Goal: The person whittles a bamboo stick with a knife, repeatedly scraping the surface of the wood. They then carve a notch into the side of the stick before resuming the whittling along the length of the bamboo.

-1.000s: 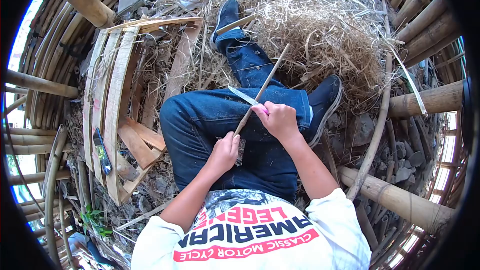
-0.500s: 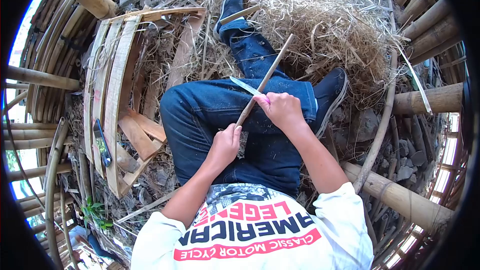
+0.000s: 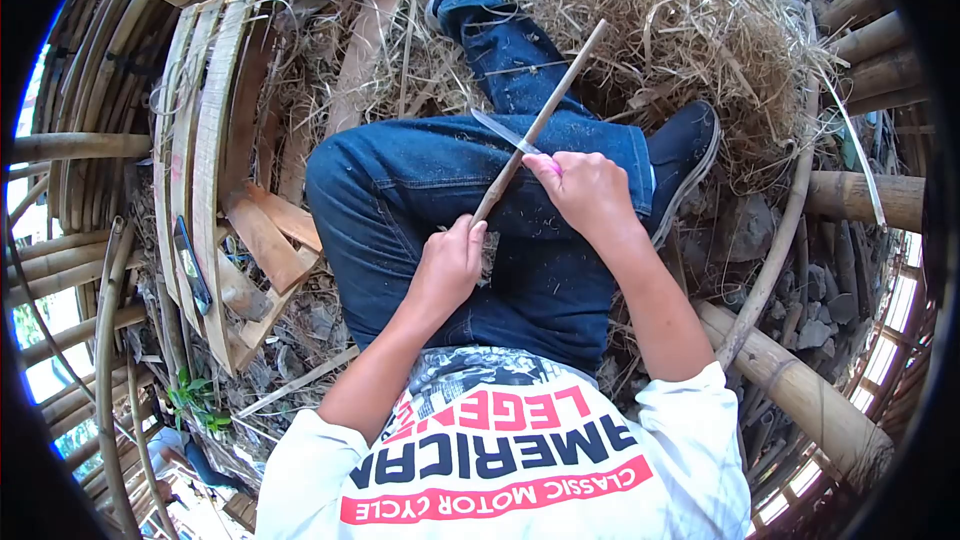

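My left hand (image 3: 450, 262) is closed round the lower end of a thin wooden stick (image 3: 548, 108), which slants up and to the right over my jeans. Fingers wrapped, my right hand (image 3: 590, 190) grips the pink handle of a knife (image 3: 500, 130). The knife's blade crosses the stick about midway along it and points up to the left. Small shavings lie on the jeans (image 3: 400, 180) beneath both hands.
A wooden slat crate (image 3: 225, 90) stands at the left with a phone (image 3: 190, 262) on it. Curly shavings (image 3: 690, 30) are heaped beyond my feet. Bamboo poles (image 3: 800, 390) and rubble (image 3: 815, 310) lie at the right.
The view has shifted a little. My right hand and the knife have moved slightly up and right along the stick, away from my left hand, which still holds the lower end.
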A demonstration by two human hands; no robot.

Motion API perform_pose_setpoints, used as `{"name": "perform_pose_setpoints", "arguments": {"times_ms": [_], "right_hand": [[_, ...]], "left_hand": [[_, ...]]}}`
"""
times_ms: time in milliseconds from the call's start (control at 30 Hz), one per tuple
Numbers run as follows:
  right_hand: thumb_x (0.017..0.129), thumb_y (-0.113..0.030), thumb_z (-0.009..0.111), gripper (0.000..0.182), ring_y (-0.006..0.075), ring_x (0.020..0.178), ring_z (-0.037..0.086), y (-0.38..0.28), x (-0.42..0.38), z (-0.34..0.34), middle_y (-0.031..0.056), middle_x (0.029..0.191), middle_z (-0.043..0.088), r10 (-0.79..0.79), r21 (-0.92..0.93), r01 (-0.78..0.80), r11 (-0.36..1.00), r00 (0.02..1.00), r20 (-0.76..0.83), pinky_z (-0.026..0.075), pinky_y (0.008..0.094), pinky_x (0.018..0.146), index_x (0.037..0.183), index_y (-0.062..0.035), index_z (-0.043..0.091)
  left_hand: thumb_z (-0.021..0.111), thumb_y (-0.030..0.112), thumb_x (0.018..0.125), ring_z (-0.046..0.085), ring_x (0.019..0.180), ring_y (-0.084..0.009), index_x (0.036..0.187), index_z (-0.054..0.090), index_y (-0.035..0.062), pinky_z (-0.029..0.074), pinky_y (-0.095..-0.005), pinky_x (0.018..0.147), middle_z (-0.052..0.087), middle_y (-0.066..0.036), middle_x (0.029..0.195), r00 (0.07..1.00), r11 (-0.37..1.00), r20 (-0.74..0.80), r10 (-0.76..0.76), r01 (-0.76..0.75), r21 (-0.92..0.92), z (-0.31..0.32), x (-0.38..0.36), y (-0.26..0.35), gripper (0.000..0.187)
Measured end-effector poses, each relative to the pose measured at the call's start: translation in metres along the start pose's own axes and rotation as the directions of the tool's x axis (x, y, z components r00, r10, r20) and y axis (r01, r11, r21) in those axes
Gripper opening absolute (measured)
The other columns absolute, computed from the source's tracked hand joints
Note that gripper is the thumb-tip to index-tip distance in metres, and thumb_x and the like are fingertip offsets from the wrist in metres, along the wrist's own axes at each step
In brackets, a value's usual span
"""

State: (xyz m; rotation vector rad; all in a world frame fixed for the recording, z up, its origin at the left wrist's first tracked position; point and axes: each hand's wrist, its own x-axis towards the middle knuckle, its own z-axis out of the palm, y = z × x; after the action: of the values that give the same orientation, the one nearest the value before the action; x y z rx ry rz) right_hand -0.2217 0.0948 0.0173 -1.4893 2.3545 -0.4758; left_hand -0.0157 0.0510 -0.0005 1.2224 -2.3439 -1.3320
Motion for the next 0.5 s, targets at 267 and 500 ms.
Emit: {"name": "perform_pose_setpoints", "arguments": {"times_ms": [267,500], "right_hand": [[0.092,-0.055,0.048,0.057,0.0364,0.064,0.066,-0.004,0.010,0.001,0.0177,0.066,0.065,0.039,0.041,-0.041,0.998,0.999,0.038,0.053,0.0447,0.058,0.073,-0.0070,0.071],[0.091,-0.055,0.051,0.055,0.0346,0.061,0.066,0.004,0.002,0.002,0.0166,0.062,0.064,0.021,0.040,-0.020,0.999,1.000,-0.021,0.053,0.0426,0.054,0.071,-0.0077,0.071]], "left_hand": [[0.047,0.015,0.098,0.058,0.063,-0.0460,0.086,0.053,-0.0024,0.043,-0.0531,0.055,0.056,-0.027,0.062,1.000,0.998,0.018,-0.022,0.021,0.058,0.002,0.002,0.002,0.022],[0.047,0.015,0.099,0.058,0.062,-0.0455,0.086,0.053,-0.0023,0.042,-0.0523,0.054,0.055,-0.027,0.061,0.997,0.998,0.039,-0.060,0.059,0.022,0.001,0.004,0.007,0.022]]}}
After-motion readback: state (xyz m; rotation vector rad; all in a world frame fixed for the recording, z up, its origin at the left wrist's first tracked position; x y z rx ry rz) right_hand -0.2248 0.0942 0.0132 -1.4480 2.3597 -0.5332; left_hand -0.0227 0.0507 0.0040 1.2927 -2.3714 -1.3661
